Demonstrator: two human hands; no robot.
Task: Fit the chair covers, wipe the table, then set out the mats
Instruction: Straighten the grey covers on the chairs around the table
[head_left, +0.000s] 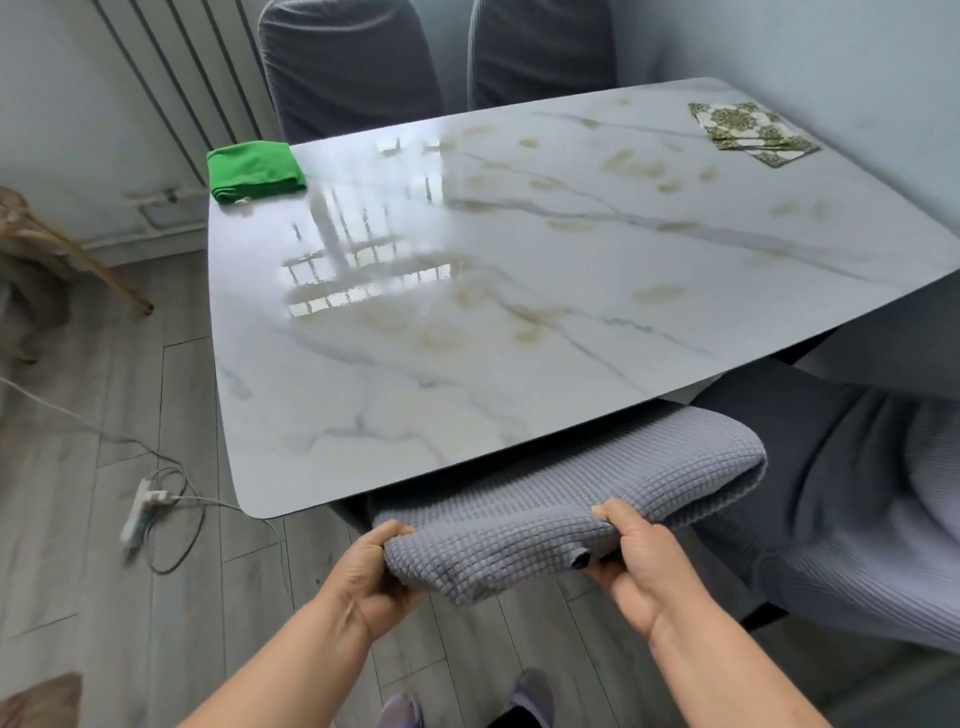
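Note:
A grey waffle-textured chair cover (571, 499) lies over the chair at the table's near edge. My left hand (376, 571) grips its near left edge. My right hand (631, 553) grips its near right edge, beside a dark chair part poking out of the fabric. The glossy marble-patterned table (467, 338) has yellowish stains across it. A folded green cloth (254, 170) lies on its far left corner. A stack of green-patterned mats (750, 132) sits at the far right corner.
Two covered chairs (353, 62) stand behind the table. Another chair with a light grey cover (857, 519) is on my right. A power strip with cables (140, 512) lies on the wood floor at left. A radiator is on the far left wall.

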